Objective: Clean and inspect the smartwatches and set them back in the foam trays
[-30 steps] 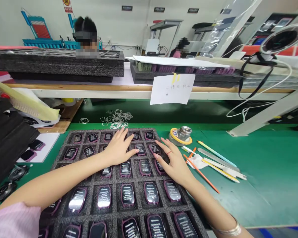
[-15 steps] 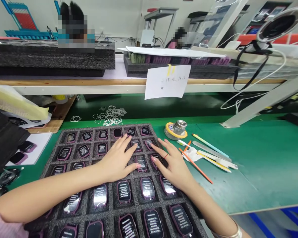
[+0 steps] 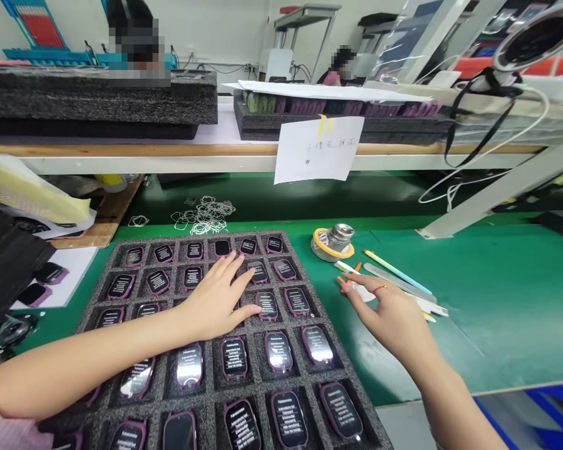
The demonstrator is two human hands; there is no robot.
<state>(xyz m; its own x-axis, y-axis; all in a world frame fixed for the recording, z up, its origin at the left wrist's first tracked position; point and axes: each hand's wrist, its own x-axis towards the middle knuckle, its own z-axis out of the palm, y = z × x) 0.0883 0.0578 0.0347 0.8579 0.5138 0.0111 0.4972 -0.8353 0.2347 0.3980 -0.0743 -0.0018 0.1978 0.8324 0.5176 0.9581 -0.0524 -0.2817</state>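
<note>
Only tiny unreadable print on watches (image 3: 278,351), left hand (image 3: 216,300) flat on foam tray (image 3: 284,326), right hand (image 3: 394,315) open over sticks (image 3: 357,267)

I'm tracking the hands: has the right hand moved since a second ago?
Yes. The right hand has left the foam tray and gone rightward, now over the green mat.

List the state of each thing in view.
left hand, open, flat on the smartwatches
right hand, open, over the sticks
foam tray, visible cells filled
smartwatches, seated screen-up
sticks, lying loose on mat
dispenser bottle, upright inside tape roll
paper note, hanging from shelf
</note>
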